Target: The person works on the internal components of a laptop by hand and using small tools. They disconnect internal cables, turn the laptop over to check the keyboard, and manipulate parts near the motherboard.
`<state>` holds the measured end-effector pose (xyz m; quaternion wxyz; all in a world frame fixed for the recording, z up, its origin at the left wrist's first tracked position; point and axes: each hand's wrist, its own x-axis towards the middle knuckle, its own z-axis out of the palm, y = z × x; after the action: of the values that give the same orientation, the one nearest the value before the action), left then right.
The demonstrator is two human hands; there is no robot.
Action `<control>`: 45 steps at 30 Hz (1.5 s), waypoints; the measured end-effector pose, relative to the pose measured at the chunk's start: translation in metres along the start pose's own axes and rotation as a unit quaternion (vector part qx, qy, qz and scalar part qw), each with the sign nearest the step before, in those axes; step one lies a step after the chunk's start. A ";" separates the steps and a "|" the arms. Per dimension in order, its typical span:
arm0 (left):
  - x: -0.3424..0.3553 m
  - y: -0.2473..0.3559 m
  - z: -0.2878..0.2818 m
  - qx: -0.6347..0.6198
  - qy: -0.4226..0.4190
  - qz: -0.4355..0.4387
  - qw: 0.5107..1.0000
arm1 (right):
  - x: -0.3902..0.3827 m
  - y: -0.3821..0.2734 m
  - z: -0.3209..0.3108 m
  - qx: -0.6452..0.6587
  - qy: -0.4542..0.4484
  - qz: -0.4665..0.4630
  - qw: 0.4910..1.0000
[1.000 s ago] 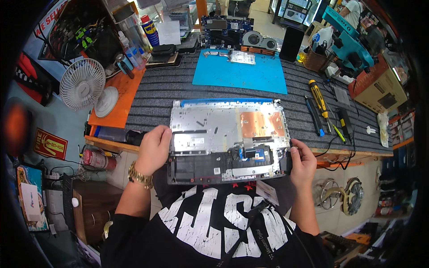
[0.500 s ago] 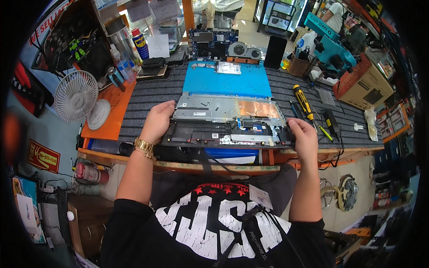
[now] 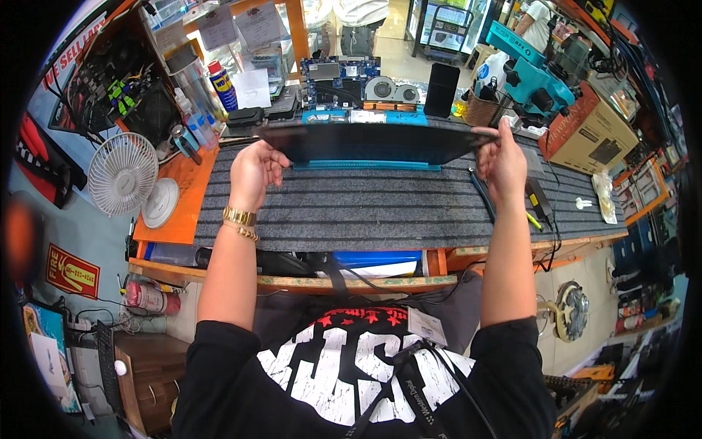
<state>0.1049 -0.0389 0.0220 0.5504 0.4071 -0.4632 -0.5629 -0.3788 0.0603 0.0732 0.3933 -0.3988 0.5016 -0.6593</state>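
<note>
— Grey striped bench carpet (image 3: 351, 212) below; where's the dark laptop chassis (image 3: 373, 144)?
— Tilted over the blue mat (image 3: 413, 118), left hand (image 3: 252, 175) gripping its left end, right hand (image 3: 503, 164) its right.

I'm in what looks like an electronics repair shop. Toward the far side of my counter (image 3: 329, 205) are a bare blue circuit board (image 3: 358, 72) and a twin-fan cooling unit (image 3: 393, 91); a spray can (image 3: 222, 85) stands to the left, a slim hand tool (image 3: 480, 192) lies to the right. Papers (image 3: 260, 23) hang up front, and someone in a white top (image 3: 362, 10) is beyond, customer-side.
</note>
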 end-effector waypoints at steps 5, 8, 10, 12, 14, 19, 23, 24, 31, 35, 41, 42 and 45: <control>0.039 -0.015 0.004 0.121 0.019 0.100 0.987 | 0.066 0.041 0.018 0.028 0.076 -0.084 0.993; 0.065 -0.031 0.009 0.123 0.026 0.170 0.977 | 0.097 0.070 0.034 0.196 0.033 -0.118 0.973; 0.075 -0.040 0.011 0.118 0.033 0.196 0.973 | 0.111 0.083 0.037 0.198 0.006 -0.086 0.976; 0.080 -0.049 0.016 0.047 0.001 0.189 0.981 | 0.122 0.090 0.034 0.205 -0.050 -0.045 0.976; 0.080 -0.056 0.023 -0.005 -0.005 0.169 0.986 | 0.132 0.092 0.027 0.211 -0.119 0.009 0.970; 0.076 -0.062 0.037 0.011 -0.027 0.192 0.981 | 0.160 0.098 0.009 0.266 -0.242 0.100 0.928; 0.080 -0.061 0.040 0.002 -0.028 0.188 0.982 | 0.187 0.114 0.013 0.325 -0.379 0.114 0.859; 0.081 -0.061 0.040 0.005 -0.030 0.189 0.982 | 0.192 0.118 0.015 0.336 -0.365 0.139 0.857; 0.080 -0.063 0.043 0.006 -0.016 0.200 0.980 | 0.212 0.133 0.018 0.356 -0.378 0.148 0.841; 0.079 -0.063 0.043 0.009 -0.012 0.202 0.979 | 0.213 0.137 0.012 0.355 -0.371 0.145 0.846; 0.081 -0.062 0.038 0.025 -0.028 0.193 0.981 | 0.205 0.146 0.011 0.355 -0.335 0.137 0.862; 0.082 -0.062 0.037 0.031 -0.024 0.181 0.983 | 0.202 0.144 0.012 0.348 -0.335 0.131 0.865; 0.084 -0.064 0.034 0.020 -0.039 0.186 0.982 | 0.198 0.130 0.014 0.364 -0.354 0.127 0.852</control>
<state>0.0514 -0.1219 -0.0273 0.6192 0.3025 -0.5628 -0.4565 -0.4242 -0.1507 -0.0248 0.7416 -0.3659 0.0986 -0.5536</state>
